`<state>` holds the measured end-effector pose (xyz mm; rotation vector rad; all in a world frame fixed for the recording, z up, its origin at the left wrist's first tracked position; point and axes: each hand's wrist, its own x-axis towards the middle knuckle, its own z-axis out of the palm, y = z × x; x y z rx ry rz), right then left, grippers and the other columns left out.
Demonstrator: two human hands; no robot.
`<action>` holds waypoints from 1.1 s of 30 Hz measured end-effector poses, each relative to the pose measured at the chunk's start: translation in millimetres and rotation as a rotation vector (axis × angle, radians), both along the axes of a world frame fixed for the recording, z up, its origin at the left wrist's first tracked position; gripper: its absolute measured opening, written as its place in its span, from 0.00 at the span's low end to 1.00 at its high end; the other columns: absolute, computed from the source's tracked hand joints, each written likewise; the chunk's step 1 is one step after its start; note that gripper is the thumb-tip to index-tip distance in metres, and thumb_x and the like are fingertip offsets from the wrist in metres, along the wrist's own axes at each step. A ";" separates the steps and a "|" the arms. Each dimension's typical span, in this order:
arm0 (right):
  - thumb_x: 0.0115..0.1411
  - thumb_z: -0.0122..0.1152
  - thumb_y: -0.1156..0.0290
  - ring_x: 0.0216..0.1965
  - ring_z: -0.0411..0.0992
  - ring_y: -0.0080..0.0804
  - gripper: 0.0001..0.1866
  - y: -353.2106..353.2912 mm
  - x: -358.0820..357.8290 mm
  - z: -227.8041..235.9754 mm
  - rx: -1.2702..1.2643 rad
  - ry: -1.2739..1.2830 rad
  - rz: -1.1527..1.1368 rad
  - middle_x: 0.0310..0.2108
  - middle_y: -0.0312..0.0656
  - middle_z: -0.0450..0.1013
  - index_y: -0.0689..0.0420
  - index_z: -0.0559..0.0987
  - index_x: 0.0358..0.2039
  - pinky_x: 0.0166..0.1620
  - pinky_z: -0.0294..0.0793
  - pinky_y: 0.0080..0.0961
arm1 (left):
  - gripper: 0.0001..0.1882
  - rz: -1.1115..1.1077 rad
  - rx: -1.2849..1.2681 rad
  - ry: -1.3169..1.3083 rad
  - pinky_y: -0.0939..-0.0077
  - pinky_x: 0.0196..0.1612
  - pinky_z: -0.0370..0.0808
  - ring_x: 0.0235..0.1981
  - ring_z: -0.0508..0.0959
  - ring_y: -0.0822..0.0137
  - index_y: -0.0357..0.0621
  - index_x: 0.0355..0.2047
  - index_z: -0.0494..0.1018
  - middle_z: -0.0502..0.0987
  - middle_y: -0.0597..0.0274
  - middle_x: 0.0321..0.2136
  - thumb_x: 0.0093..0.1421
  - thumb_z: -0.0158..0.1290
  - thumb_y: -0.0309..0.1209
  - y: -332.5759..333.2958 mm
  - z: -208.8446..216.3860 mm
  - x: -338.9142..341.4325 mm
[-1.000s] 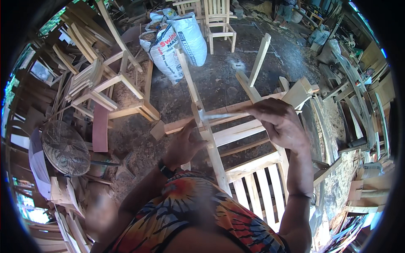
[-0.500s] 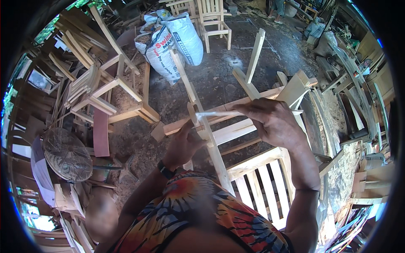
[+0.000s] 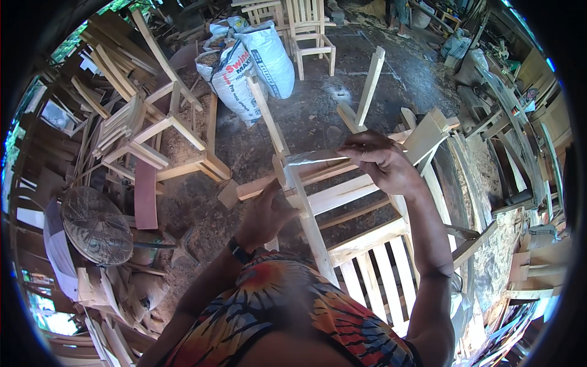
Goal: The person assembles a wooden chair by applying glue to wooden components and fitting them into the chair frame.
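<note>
In front of me lies a pale unfinished wooden chair frame, with a slatted back (image 3: 382, 269) at its near right. A long wooden post (image 3: 315, 235) of it runs away from my torso. My left hand (image 3: 266, 217) is closed round this post near a joint, thumb on its near side. My right hand (image 3: 382, 160), raised over the frame, pinches a thin, pale, shiny strip (image 3: 315, 158). The strip stretches leftward to the post's joint, just beyond my left fingers; its exact kind I cannot make out.
Left of me stand another unfinished chair (image 3: 153, 128) and a round fan (image 3: 98, 226). Full white sacks (image 3: 272, 61) sit ahead, with a slatted chair (image 3: 312, 40) behind them. Wood offcuts and planks crowd both sides. At the far top, a person's legs (image 3: 402, 17) show.
My right hand has shifted slightly left and away from me, and the strip now bows a little. My left hand stays on the post.
</note>
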<state>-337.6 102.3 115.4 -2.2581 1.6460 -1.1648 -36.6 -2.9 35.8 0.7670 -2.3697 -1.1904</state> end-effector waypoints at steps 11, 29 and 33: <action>0.48 0.61 0.89 0.52 0.74 0.38 0.29 -22.7 -4.2 -19.6 0.093 -0.131 0.121 0.49 0.40 0.78 0.51 0.85 0.51 0.57 0.73 0.35 | 0.38 0.054 0.080 -0.010 0.59 0.45 0.79 0.39 0.83 0.52 0.41 0.64 0.63 0.80 0.46 0.45 0.56 0.67 0.37 -0.4 -11.9 4.4; 0.51 0.61 0.85 0.42 0.80 0.42 0.25 -0.6 2.6 33.1 -0.013 0.231 -0.050 0.42 0.42 0.81 0.49 0.84 0.49 0.49 0.80 0.38 | 0.40 0.053 0.088 0.052 0.62 0.39 0.78 0.33 0.82 0.62 0.43 0.66 0.61 0.81 0.52 0.40 0.57 0.66 0.36 -0.7 -17.9 4.0; 0.54 0.60 0.83 0.41 0.80 0.43 0.24 -5.0 10.0 31.4 0.070 0.202 -0.089 0.42 0.43 0.81 0.50 0.83 0.51 0.45 0.81 0.39 | 0.40 0.055 0.049 0.055 0.62 0.38 0.78 0.33 0.82 0.61 0.43 0.67 0.61 0.81 0.54 0.36 0.57 0.66 0.37 -1.9 -21.5 5.7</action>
